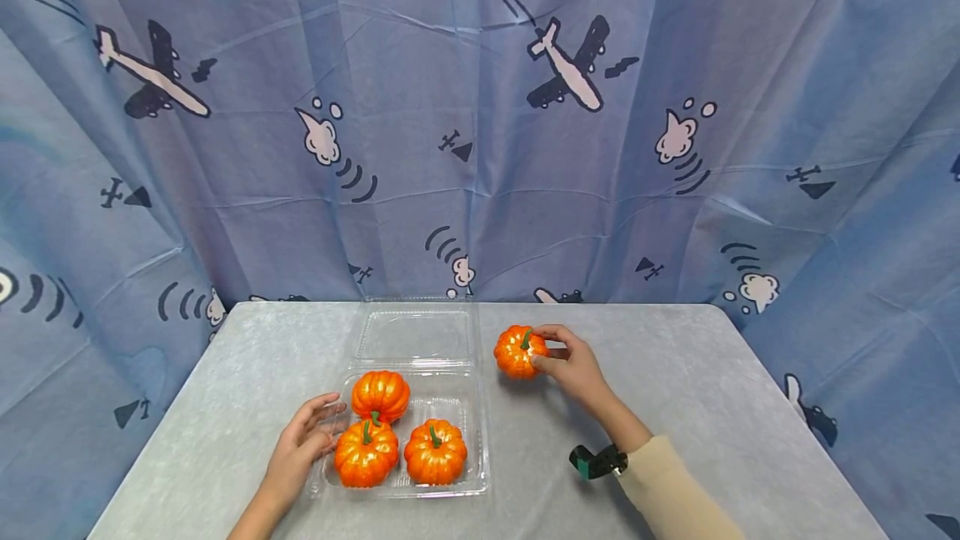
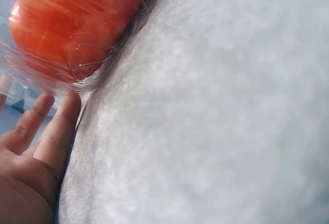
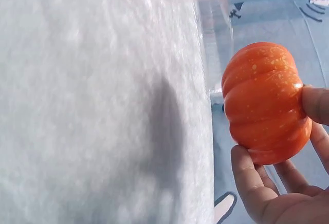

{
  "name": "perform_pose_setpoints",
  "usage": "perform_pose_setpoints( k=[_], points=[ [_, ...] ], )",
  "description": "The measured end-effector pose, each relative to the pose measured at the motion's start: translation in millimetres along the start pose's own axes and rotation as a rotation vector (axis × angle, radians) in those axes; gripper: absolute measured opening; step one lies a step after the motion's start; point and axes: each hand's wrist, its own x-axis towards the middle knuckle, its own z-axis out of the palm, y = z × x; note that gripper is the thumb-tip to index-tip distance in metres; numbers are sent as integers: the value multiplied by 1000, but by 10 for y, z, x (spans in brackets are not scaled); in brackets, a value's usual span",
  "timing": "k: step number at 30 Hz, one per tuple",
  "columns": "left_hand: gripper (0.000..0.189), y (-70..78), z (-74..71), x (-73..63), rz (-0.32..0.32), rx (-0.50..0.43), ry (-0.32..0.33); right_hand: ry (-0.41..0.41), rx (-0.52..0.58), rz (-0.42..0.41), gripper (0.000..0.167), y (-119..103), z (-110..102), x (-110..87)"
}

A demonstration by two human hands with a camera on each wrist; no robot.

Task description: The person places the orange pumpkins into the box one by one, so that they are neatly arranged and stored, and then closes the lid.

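Between thumb and fingers, my right hand (image 1: 573, 363) holds a small orange pumpkin (image 1: 517, 350) with a green stem, to the right of a clear plastic clamshell box (image 1: 483, 457). In the right wrist view that pumpkin (image 3: 264, 103) hangs above the table, its shadow falling below it. Three more orange pumpkins sit in the box: one at the back left (image 1: 380, 394), one at the front left (image 1: 366, 455) and one at the front right (image 1: 436, 452). My left hand (image 1: 300, 444) is at the box's left side, its extended fingertips (image 2: 71, 100) right at the clear wall.
The box's clear lid (image 1: 416, 336) lies folded back behind it on the grey-white table (image 1: 660, 390). A blue curtain (image 1: 420, 148) printed with planes hangs along the table's back edge. A dark strap device (image 1: 597, 462) is on the right wrist.
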Motion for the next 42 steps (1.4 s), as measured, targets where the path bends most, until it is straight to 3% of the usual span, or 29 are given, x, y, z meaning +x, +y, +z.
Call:
perform_pose_setpoints(
  k=[2,6,10,16,27,35,42],
  points=[
    [52,4,2,-1,-1,-2,1,-9,-10,-35,41,-28,24,-9],
    [51,8,4,-3,-3,-6,0,-30,-23,-114,39,-301,67,-109],
    [52,7,6,-6,-17,-8,1,-41,-27,-174,39,-331,137,-121],
    [52,9,5,-8,-34,-8,4,-92,3,-189,41,-287,247,-97],
    [53,2,2,-5,-22,-12,3,-170,-28,-266,37,-716,394,-255],
    [52,3,4,0,-15,-12,0,-207,-52,-352,39,-497,556,-168],
    [52,24,8,-5,-36,-5,9,-252,-84,-414,42,-473,646,-156]
  ],
)
